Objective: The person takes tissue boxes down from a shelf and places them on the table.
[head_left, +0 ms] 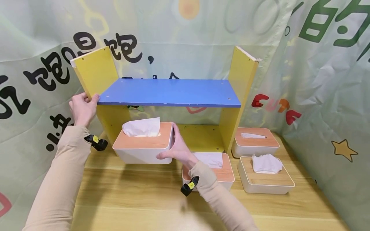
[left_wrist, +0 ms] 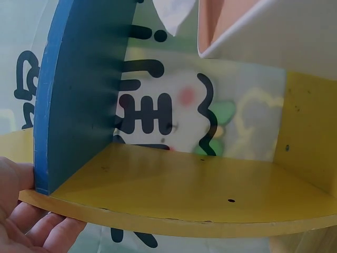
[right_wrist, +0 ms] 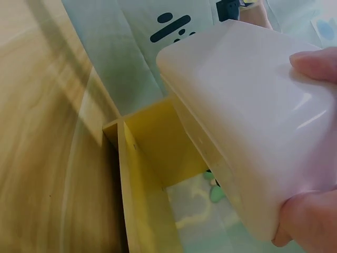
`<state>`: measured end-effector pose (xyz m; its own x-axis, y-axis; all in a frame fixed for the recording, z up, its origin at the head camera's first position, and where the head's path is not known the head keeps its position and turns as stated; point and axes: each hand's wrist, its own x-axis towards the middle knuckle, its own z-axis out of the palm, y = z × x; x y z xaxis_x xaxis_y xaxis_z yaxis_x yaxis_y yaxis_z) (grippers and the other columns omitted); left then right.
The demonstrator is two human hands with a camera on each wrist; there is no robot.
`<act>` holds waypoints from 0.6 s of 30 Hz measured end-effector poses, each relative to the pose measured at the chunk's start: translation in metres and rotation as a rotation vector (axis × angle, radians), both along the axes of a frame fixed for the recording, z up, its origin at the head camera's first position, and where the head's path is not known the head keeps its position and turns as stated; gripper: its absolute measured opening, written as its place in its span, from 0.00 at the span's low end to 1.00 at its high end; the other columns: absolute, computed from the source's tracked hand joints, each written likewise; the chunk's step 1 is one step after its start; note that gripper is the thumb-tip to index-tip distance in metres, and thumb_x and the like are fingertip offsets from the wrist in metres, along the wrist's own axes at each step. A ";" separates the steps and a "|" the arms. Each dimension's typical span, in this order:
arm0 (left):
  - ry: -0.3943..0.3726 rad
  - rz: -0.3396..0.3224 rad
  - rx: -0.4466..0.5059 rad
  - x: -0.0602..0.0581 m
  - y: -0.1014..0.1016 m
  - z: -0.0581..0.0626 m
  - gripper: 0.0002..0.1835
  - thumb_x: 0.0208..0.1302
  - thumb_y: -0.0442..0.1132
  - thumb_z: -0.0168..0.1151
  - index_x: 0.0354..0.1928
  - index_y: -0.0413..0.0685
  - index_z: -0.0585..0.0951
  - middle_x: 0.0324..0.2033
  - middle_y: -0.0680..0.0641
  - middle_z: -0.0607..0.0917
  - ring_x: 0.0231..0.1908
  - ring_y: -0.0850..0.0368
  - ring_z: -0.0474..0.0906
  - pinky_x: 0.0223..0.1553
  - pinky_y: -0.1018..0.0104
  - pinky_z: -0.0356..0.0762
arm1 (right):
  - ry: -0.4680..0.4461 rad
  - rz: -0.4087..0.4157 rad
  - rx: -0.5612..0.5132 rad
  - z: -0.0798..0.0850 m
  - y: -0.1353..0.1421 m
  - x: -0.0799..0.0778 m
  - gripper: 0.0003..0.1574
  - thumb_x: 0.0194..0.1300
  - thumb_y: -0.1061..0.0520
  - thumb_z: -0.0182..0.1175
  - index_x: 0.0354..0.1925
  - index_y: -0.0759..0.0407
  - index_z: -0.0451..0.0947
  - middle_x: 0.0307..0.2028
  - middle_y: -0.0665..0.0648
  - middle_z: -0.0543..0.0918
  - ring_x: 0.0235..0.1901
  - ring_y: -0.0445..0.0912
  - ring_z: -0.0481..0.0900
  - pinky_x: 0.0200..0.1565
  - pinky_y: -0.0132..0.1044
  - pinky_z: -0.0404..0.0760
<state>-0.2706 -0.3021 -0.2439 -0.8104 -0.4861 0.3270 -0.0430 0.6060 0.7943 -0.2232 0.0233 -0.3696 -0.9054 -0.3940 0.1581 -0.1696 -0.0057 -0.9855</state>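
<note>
My right hand (head_left: 182, 148) holds a tissue box (head_left: 141, 156) by its right end, raised in front of the lower opening of a small shelf. The box has a white body, a wood-tone lid and a white tissue sticking out. Its white underside (right_wrist: 237, 89) fills much of the right wrist view, thumb and fingers on it. At the left, my left hand (head_left: 83, 108) grips the yellow side panel (head_left: 93, 67) where the blue board (head_left: 170, 92) meets it. In the left wrist view, its fingers (left_wrist: 62, 232) curl round the panel's outer side.
Another tissue box (head_left: 224, 177) stands below my right forearm, before the shelf. Two more stand to the right, one at the back (head_left: 255, 149) and one nearer (head_left: 267, 184). A printed curtain (head_left: 323, 106) hangs behind and beside the wooden table (head_left: 138, 199).
</note>
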 end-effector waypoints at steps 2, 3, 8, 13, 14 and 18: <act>0.003 0.002 -0.005 0.000 0.000 0.000 0.26 0.71 0.54 0.56 0.61 0.44 0.82 0.10 0.85 0.63 0.47 0.60 0.63 0.61 0.56 0.61 | 0.013 0.010 -0.019 -0.002 0.000 0.003 0.84 0.36 0.66 0.78 0.80 0.43 0.37 0.73 0.55 0.60 0.67 0.52 0.65 0.68 0.47 0.71; 0.005 0.003 -0.008 0.000 0.000 0.000 0.26 0.71 0.54 0.56 0.61 0.44 0.82 0.10 0.85 0.63 0.47 0.60 0.63 0.60 0.57 0.61 | 0.015 0.010 -0.022 -0.003 -0.001 0.004 0.84 0.36 0.67 0.78 0.80 0.43 0.38 0.72 0.56 0.60 0.66 0.53 0.66 0.67 0.46 0.72; 0.004 0.006 -0.017 0.000 0.000 -0.001 0.26 0.71 0.55 0.56 0.60 0.43 0.82 0.09 0.85 0.63 0.47 0.60 0.63 0.55 0.63 0.60 | 0.017 0.006 -0.035 -0.007 -0.002 0.011 0.83 0.36 0.68 0.78 0.79 0.44 0.38 0.72 0.57 0.60 0.66 0.53 0.65 0.66 0.45 0.73; 0.000 0.005 -0.013 0.000 0.000 -0.001 0.27 0.71 0.55 0.55 0.60 0.43 0.82 0.09 0.84 0.63 0.48 0.58 0.63 0.57 0.60 0.60 | 0.031 0.009 -0.036 -0.011 -0.002 0.015 0.83 0.36 0.69 0.78 0.79 0.43 0.39 0.72 0.56 0.60 0.66 0.53 0.65 0.65 0.46 0.74; 0.000 0.004 -0.012 0.000 0.000 -0.001 0.27 0.71 0.55 0.55 0.60 0.43 0.82 0.10 0.84 0.63 0.48 0.58 0.63 0.58 0.59 0.60 | 0.032 0.010 -0.031 -0.012 -0.002 0.015 0.83 0.36 0.68 0.79 0.79 0.43 0.39 0.72 0.56 0.60 0.66 0.53 0.65 0.65 0.46 0.74; -0.001 0.002 -0.009 -0.001 0.000 0.000 0.27 0.71 0.54 0.55 0.60 0.42 0.82 0.09 0.84 0.63 0.49 0.57 0.62 0.60 0.56 0.60 | 0.034 0.009 -0.007 -0.017 -0.001 0.018 0.84 0.36 0.67 0.79 0.80 0.45 0.38 0.73 0.55 0.59 0.67 0.53 0.64 0.66 0.48 0.73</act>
<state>-0.2711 -0.3020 -0.2443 -0.8097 -0.4853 0.3301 -0.0456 0.6128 0.7889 -0.2056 0.0218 -0.3862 -0.8958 -0.4009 0.1917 -0.2031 -0.0144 -0.9791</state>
